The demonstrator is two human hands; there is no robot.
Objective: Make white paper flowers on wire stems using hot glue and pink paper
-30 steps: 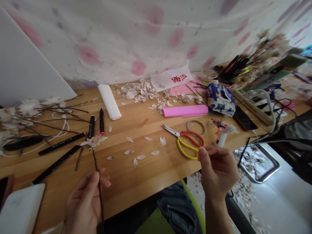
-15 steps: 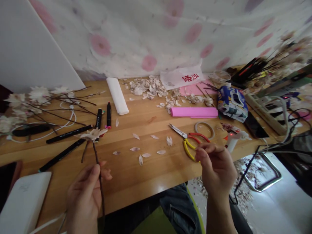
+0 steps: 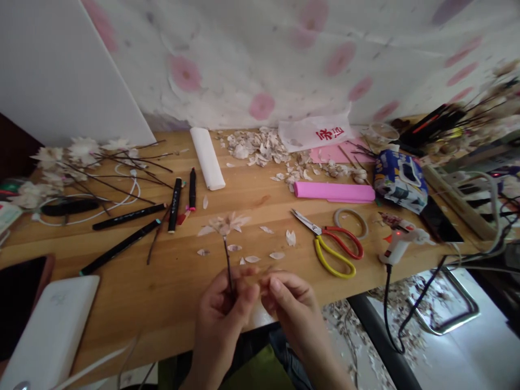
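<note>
Wooden desk (image 3: 134, 292) is standing against a pink-spotted backdrop (image 3: 260, 65), and we are working over its near edge, lower middle of the frame. Our left hand (image 3: 221, 319) is keeping a closed grip around a thin dark stem (image 3: 227, 265), with a pale petalled flower (image 3: 224, 223) topping it above the desk. Our right hand (image 3: 290, 306) is pinching its fingers together just beside the stem; we cannot tell if that grip is holding anything. Loose petals (image 3: 252, 259) are lying just ahead, a petal pile (image 3: 255, 146) upper middle, red-and-yellow scissors (image 3: 335, 252) right of the hands, a hot glue gun (image 3: 400, 244) further right, black markers (image 3: 174, 206) left of centre.
</note>
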